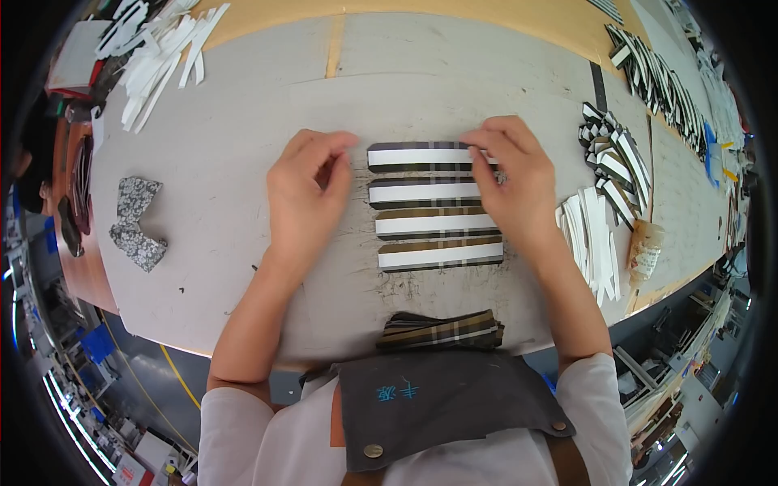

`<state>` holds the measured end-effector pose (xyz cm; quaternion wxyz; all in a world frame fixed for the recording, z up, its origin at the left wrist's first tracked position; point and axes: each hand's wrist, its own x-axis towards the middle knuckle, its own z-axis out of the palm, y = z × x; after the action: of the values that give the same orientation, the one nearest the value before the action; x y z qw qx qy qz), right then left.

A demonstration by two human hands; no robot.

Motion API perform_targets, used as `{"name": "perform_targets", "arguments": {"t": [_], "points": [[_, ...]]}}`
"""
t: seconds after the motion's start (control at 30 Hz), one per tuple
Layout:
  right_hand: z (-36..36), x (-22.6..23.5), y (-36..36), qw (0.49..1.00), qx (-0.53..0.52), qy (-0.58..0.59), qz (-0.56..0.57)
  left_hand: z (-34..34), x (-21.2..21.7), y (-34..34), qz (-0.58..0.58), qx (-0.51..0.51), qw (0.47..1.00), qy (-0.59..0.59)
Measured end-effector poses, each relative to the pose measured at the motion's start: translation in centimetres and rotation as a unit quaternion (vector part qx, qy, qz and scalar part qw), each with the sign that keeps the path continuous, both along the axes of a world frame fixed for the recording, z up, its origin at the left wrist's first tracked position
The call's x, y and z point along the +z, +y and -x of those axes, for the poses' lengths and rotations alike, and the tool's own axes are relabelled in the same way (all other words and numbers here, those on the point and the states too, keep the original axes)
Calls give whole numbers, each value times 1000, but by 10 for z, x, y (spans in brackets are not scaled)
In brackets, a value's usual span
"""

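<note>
Four plaid fabric strips, each with a white strip along its middle, lie in a stacked row on the table. My right hand (519, 182) is over the right end of the top fabric strip (417, 157), its thumb and forefinger closed at the strip's upper edge. Just left of the same strip, my left hand (309, 186) hovers with curled fingers, the thumb slightly apart from the forefinger and nothing visible between them. Below lie the second strip (421, 193), the third strip (433, 224) and the lowest strip (438, 255).
A pile of folded plaid pieces (442, 330) rests at the near edge. White strips (587, 243), finished-looking striped pieces (613, 158) and a tape roll (646, 249) are on the right. A grey patterned cloth (138, 223) lies left; white scraps (162, 65) lie far left.
</note>
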<state>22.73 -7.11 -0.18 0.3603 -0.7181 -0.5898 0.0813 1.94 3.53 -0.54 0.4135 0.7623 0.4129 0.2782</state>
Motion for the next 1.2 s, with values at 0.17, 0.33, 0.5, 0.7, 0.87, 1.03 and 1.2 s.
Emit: {"name": "perform_targets", "arguments": {"t": [0.17,0.33,0.5,0.7,0.87,1.03,1.2], "points": [[28,-9,13,984,175,20,2,12,-14,-17,-169,-60,983,31],[33,-13,15,982,187,-33,12,13,-22,-21,-260,-93,960,51],[32,-16,15,981,192,-37,7,13,-20,-21,-275,-106,953,64],[31,-16,17,977,209,-41,9,12,-22,-20,-263,-97,959,45],[29,-15,15,977,206,-42,14,6,-19,-21,-263,-90,959,51],[28,-15,6,980,191,-62,4,8,-24,-22,-270,-90,955,84],[1,-8,-24,986,111,-118,32,9,-22,-20,-270,-96,954,89]]}}
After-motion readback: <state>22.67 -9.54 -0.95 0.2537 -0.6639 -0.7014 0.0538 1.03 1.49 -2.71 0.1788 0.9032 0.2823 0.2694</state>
